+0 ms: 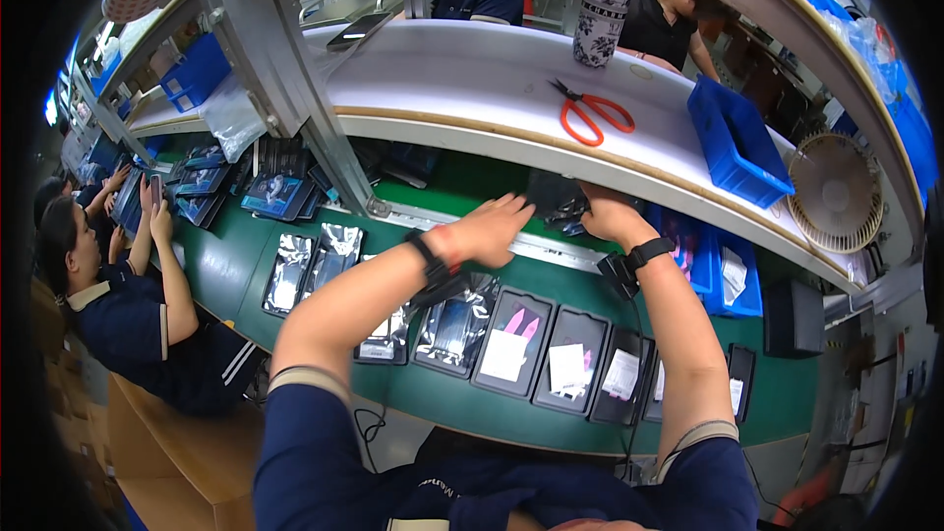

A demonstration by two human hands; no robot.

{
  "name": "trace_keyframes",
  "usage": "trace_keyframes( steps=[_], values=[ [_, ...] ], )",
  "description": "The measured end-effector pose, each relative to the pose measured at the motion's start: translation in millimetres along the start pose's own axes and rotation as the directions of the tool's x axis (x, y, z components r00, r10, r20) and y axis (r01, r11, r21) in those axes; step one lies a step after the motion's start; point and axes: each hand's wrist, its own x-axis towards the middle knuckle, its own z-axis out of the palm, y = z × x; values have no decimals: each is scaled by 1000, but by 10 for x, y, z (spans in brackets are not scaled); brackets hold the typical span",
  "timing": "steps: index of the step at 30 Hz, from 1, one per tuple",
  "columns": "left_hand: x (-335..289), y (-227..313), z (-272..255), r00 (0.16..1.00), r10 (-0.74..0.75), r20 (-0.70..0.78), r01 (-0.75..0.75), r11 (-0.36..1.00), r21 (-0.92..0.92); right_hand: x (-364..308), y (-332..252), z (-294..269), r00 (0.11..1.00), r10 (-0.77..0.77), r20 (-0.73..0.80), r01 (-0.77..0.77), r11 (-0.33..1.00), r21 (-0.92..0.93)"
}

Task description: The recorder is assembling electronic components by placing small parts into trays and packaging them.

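Note:
My left hand (492, 231) is stretched out flat over the metal rail at the back of the green bench, fingers extended and holding nothing. My right hand (614, 216) reaches in under the shelf beside a dark item in a shiny clear bag (562, 208). Its fingertips are partly hidden, so I cannot tell whether they grip the bag. Below my arms stands a row of black trays; one tray (484, 374) holds pink pieces and a white paper (504, 356). Left of it lie several trays in shiny wrapping, such as a wrapped tray (454, 329).
Overhead, the white shelf (442, 64) carries orange-handled cutters (595, 118), a patterned bottle (604, 10), a phone (360, 30) and a blue bin (737, 143). A fan (836, 192) stands at right. A metal post (285, 69) rises at left. Co-workers sit left and opposite.

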Motion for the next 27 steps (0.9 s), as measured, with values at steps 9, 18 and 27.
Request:
trace_keyframes(
  steps=[9,18,27],
  values=[
    [814,-273,151,994,-41,-101,23,985,-169,51,29,-117,951,170,258,-202,974,103],
    [-844,531,9,921,24,-389,15,995,96,336,-304,-21,974,-25,223,67,981,-183],
    [-1396,1302,719,990,56,-132,-42,993,107,289,-310,294,963,-110,247,165,963,-215]
  ],
)
